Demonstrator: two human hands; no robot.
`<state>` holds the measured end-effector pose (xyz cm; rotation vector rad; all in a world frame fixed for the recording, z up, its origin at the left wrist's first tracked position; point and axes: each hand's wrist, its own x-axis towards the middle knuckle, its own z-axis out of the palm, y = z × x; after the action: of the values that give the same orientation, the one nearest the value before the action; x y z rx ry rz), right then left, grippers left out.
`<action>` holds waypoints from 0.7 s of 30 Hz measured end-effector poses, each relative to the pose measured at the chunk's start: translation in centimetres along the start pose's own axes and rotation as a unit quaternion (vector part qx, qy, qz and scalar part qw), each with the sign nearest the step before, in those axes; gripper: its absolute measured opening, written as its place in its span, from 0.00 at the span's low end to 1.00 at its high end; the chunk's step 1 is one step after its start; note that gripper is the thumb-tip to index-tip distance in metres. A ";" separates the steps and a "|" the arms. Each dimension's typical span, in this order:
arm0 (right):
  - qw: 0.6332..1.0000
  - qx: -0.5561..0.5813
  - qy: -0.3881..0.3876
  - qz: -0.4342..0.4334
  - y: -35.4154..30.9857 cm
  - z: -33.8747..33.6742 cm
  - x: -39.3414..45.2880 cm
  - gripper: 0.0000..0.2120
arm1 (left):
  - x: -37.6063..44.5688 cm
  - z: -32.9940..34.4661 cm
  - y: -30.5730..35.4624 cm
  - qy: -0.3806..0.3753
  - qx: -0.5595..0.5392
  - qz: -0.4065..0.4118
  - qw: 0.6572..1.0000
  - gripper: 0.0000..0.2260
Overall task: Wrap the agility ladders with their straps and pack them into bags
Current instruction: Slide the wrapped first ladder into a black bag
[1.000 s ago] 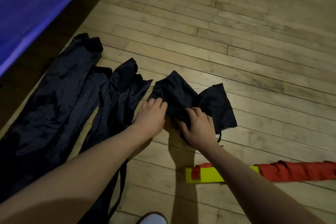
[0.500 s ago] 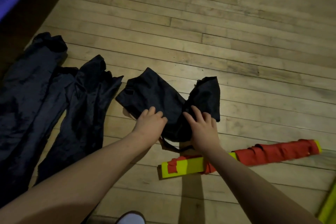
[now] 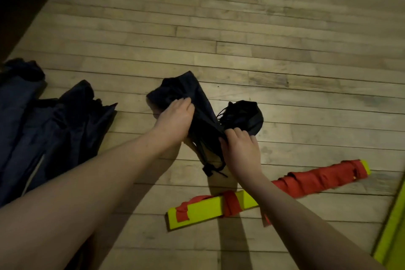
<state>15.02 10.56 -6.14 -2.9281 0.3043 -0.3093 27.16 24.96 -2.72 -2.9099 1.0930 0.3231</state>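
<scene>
Head view, reading from the left: more dark bags (image 3: pixel 54 129) lie flat and slack on the wooden floor (image 3: pixel 241 39), with nothing visibly packed in them. At the centre, a black bag (image 3: pixel 197 103) is lifted partly off the boards between both hands, with a drawstring cord (image 3: pixel 213 169) dangling from its lower end. The left hand (image 3: pixel 175 120) has its grip curled over the bag's upper fold, holding the fabric. The right hand (image 3: pixel 240 149) pinches the bunched cloth lower down, near the gathered mouth. Nearer the person and to the right, one agility ladder (image 3: pixel 271 193) lies on the floor, its yellow rungs stacked and bound with red strap, so the wrapping looks done for this one. It is just beside the bag but still outside it. Judging by this, packing has not yet started: the bag needs opening first. A yellow-green edge (image 3: pixel 394 226) at far right cannot be identified.
</scene>
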 end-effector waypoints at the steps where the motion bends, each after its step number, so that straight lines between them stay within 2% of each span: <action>1: 0.999 0.046 -0.005 0.002 0.2 -0.3 0.3 0.07 | 0.7 -0.3 0.1 -0.011 0.024 0.002 1.000 0.25; 2: 0.994 0.107 -0.030 0.011 0.3 -0.7 0.5 0.10 | 1.2 -0.7 0.2 -0.019 0.047 0.000 0.999 0.28; 4: 0.965 0.244 -0.092 0.026 0.4 -1.3 0.5 0.24 | 1.8 -1.2 0.8 -0.027 0.065 -0.018 0.997 0.32; 5: 0.955 0.280 -0.099 0.023 0.5 -1.6 0.4 0.30 | 1.9 -1.5 1.3 -0.023 0.062 -0.023 0.998 0.33; 6: 0.955 0.280 -0.093 0.019 0.9 -1.8 0.2 0.34 | 1.9 -1.7 2.0 -0.013 0.054 -0.023 0.998 0.33; 8: 0.976 0.204 -0.077 0.020 1.8 -2.0 0.1 0.39 | 1.3 -1.7 3.6 0.015 0.011 -0.008 1.000 0.30; 10: 0.985 0.113 -0.119 0.051 2.6 -1.9 0.1 0.40 | 0.4 -1.1 5.2 0.034 -0.049 0.008 0.998 0.24; 12: 0.979 0.063 -0.181 0.069 3.4 -1.3 0.3 0.39 | -0.4 0.1 6.8 0.043 -0.072 0.021 0.996 0.21; 14: 0.973 0.047 -0.212 0.076 3.9 -0.7 0.7 0.36 | -1.1 1.4 8.0 0.044 -0.073 0.028 0.996 0.19; 17: 0.973 0.066 -0.200 0.092 4.6 0.2 1.1 0.30 | -1.5 3.2 8.7 0.021 -0.048 0.052 0.997 0.18; 21: 0.977 -0.031 -0.201 0.069 5.1 0.9 0.9 0.18 | -0.9 4.5 8.3 -0.037 -0.008 0.058 0.998 0.20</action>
<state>15.11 5.64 -7.81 -2.9182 0.4578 0.3143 20.26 19.68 -6.45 -2.8300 1.2562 0.4396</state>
